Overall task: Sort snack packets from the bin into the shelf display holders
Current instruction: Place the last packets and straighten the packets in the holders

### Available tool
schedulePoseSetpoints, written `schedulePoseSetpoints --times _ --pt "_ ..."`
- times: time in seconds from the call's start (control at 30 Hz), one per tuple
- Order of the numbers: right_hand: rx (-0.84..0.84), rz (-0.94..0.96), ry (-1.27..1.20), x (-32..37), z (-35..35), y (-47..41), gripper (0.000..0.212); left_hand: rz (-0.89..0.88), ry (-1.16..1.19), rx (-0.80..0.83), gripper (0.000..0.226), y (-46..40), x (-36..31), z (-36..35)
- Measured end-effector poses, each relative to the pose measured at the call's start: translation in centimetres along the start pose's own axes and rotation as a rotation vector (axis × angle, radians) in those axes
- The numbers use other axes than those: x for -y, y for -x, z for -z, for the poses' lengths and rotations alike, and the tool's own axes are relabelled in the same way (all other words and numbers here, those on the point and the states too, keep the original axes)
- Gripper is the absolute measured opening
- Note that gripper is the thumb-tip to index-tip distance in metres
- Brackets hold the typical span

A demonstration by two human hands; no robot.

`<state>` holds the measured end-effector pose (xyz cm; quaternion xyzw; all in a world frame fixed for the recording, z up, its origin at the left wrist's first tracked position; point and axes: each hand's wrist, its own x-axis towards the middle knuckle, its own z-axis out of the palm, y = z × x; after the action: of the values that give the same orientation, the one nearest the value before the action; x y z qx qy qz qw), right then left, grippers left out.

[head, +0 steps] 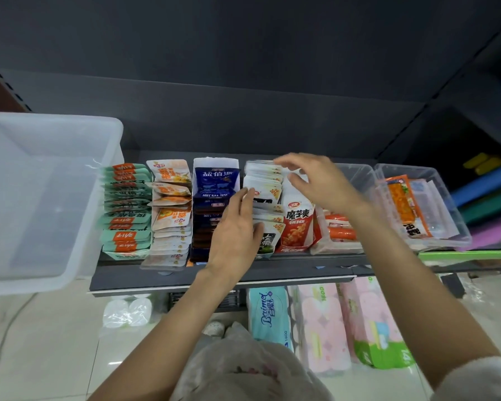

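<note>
A dark grey shop shelf (243, 274) with a dark back panel runs across the view, above a pale tiled floor.

The left hand's fingers (245, 198) lie straight and close together against the left side of a row of white snack packets (265, 188), the thumb touching a lower packet at the front of that row; the left hand (236, 233) grips nothing, only presses. The right hand's fingers (289, 164) are spread and lightly curved over the rear of the same white row, the thumb pointing left; whether the fingertips touch the packets cannot be told. The right hand (321, 183) holds nothing that shows.

Just right of the white row stands a row of red-and-white konjac packets (298, 224), then a clear holder of orange sausages (340, 231). A clear tray (460, 227) at the shelf's right end holds orange-wrapped packs. Left of the left hand are navy blue packets (216, 183), then white-and-orange packets (172, 212), then green packets (126, 215) with orange labels.

A translucent plastic bin (41, 198) sits at the left, its rim beside the green row; no packets show inside it.

Below the shelf stand a blue tissue pack (269, 314) and pink tissue packs (321, 325).
</note>
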<state>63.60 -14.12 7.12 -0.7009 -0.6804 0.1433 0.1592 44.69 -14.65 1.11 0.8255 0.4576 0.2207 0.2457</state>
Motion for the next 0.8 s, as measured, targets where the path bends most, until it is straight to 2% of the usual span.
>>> schedulePoseSetpoints --times 0.1,0.17,0.2,0.27,0.33,0.43,0.57,0.7,0.8 --pt "-0.073 0.010 0.092 -0.3 -2.6 1.0 0.035 -0.043 -0.042 0.018 0.072 -0.7 -0.2 -0.4" --pt "-0.046 0.075 0.205 -0.3 -4.1 1.5 0.036 -0.056 0.005 0.089 0.077 -1.3 -0.5 -0.8" --pt "-0.086 0.076 0.213 -0.4 -4.5 1.9 0.037 -0.047 0.044 0.135 0.079 -1.6 -0.7 -1.0" --pt "-0.275 -0.054 0.063 -0.2 -4.7 3.4 0.035 0.006 0.130 0.194 0.082 -1.8 -0.8 -1.0" --pt "-0.450 -0.241 -0.144 0.1 -4.7 5.4 0.029 0.051 0.215 0.161 0.083 -1.5 -1.0 -0.7" --pt "-0.388 -0.389 -0.392 1.8 -6.4 7.6 0.029 0.119 0.353 0.094 0.078 -0.1 -1.4 -0.3" --pt "-0.287 -0.461 -0.628 3.5 -9.0 7.0 0.033 0.260 0.528 0.105 0.058 1.0 -1.2 -0.6" --pt "-0.271 -0.519 -0.621 3.3 -10.3 5.2 0.034 0.353 0.515 0.188 0.053 -0.5 -0.8 -0.8" --pt "-0.329 -0.520 -0.648 3.9 -10.8 5.2 0.034 0.338 0.468 0.231 0.033 -1.1 -0.9 -1.0"
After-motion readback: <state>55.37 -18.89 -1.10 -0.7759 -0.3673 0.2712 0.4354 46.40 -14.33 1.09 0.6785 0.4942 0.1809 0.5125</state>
